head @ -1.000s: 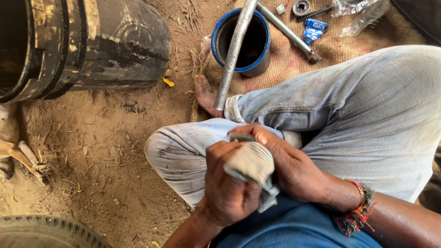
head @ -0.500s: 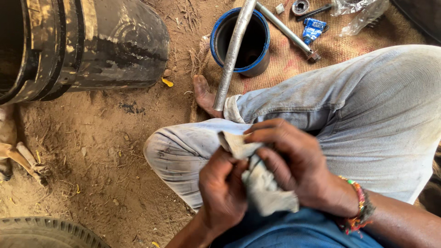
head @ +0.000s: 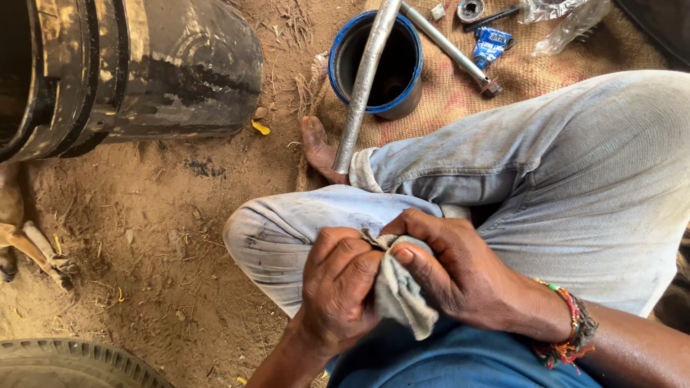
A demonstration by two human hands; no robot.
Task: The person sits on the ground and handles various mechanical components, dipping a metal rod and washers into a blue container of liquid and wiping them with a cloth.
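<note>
Head view: we see both hands over the crossed legs in pale jeans, working a grey cloth (head: 397, 293). Left hand (head: 338, 287) is clenched around the cloth's left side, fingers curled tight; right hand (head: 460, 276) pinches the cloth from the right, thumb pressed on top, beaded bracelet (head: 571, 330) at the wrist. Cloth sits just above the left knee, its tail hanging down between the hands. Bare foot (head: 320, 147) rests on the dirt, a long metal pipe (head: 363, 82) leaning past it across a blue-rimmed can (head: 341, 54). Black drum (head: 144, 72) lies upper left, tyre tread (head: 65, 363) at bottom left. Burlap mat (head: 460, 93) carries a second rod and small parts.
</note>
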